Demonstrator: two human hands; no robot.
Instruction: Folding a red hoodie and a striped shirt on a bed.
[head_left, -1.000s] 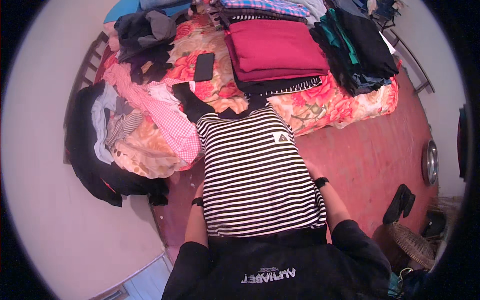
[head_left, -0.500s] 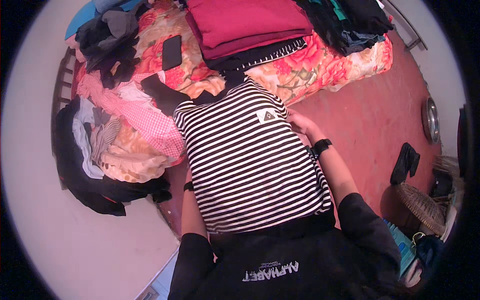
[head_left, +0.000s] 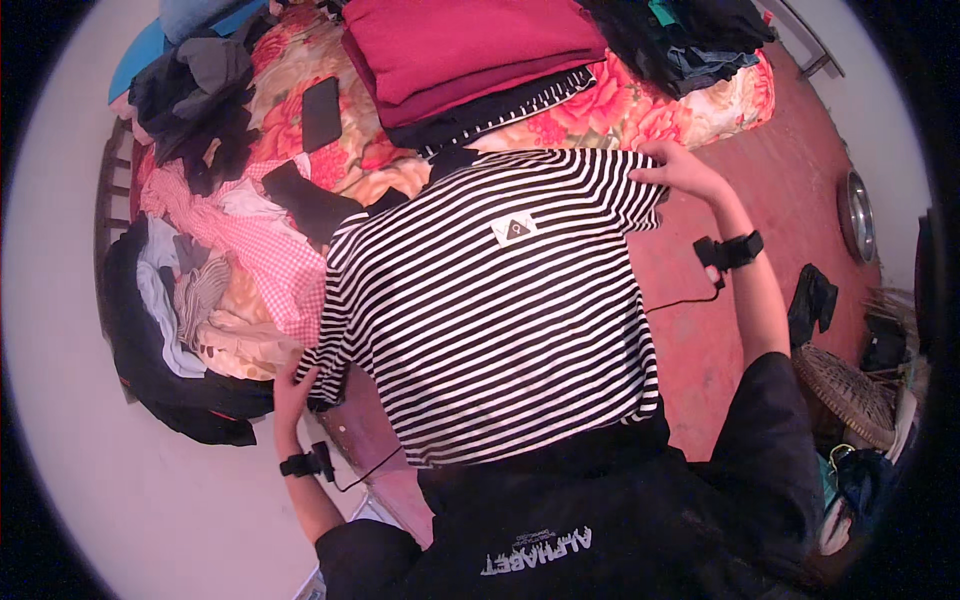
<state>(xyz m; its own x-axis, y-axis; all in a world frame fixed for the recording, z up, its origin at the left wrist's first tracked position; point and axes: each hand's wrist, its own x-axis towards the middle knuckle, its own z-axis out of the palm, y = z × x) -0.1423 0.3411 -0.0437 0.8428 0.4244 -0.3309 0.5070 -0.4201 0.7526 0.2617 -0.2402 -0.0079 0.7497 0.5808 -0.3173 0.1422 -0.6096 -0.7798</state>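
While the left hand (head_left: 290,395) pinches one sleeve (head_left: 337,335) in its fingers and the right hand (head_left: 688,172) pinches the other, the striped shirt (head_left: 500,320) is spread between them in front of the person's black top (head_left: 610,500), its collar end near the flowered bed (head_left: 735,105). Because the right hand sits farther forward, levelling both sleeves with even tension would probably straighten the shoulders. A white patch (head_left: 515,229) with a dark triangle marks the chest; pale lettering (head_left: 537,553) crosses the black top.
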